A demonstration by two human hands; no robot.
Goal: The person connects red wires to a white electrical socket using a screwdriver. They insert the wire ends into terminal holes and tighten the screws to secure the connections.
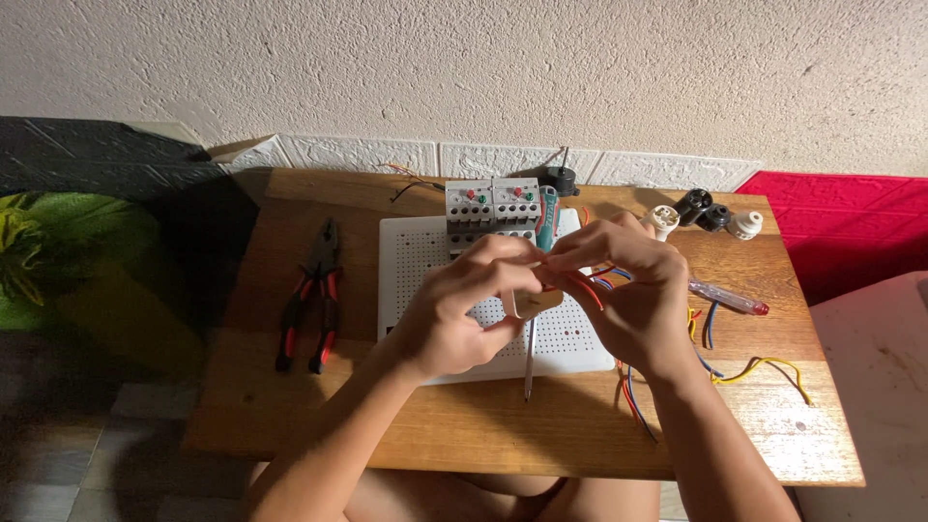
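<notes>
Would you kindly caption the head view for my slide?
Both hands, left and right, pinch a red wire above a white perforated board; pliers lie alongside.

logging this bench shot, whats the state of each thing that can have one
left hand: raised over the board, fingers pinched at a red wire
right hand: raised, fingers closed on the same wire
red wire: bent, held between both hands
pliers: lying flat on the table, jaws shut, untouched
perforated white board: flat on the table
two grey relay units: side by side at the board's far edge
screwdriver: lying on the board, tip toward the person

Matt wooden table [541, 435], white perforated plastic board [411, 261], rough plaster wall [483, 68].
</notes>
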